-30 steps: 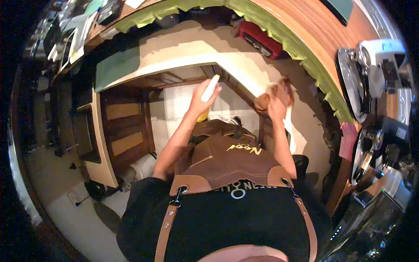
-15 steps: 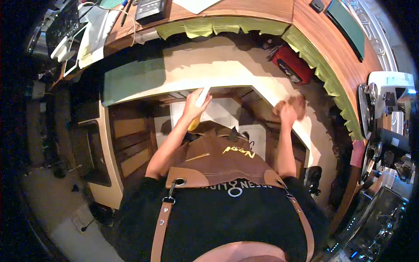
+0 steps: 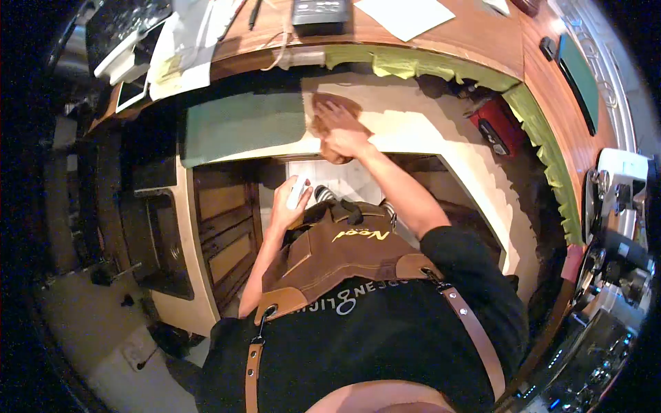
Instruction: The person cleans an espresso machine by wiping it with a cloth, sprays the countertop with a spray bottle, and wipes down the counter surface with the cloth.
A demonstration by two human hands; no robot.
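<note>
- Brown cloth (image 3: 353, 109): held beneath the right hand (image 3: 345, 134), against the pale shelf (image 3: 406, 113).
- Left hand (image 3: 283, 206), nearer the body, grips a white object (image 3: 298, 193).
- Green mat (image 3: 241, 127), just left of the right hand, might ruck if cloth snags its edge.

Bright middle; dark, warped edges

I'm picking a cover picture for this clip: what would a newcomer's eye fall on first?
Probably the right hand, spread over a brown cloth on the brightly lit pale surface, beside a green patch. Next, the brown apron with yellow lettering in the middle, and the left hand just above it, gripping a white object. A red object stands out at right.
</note>
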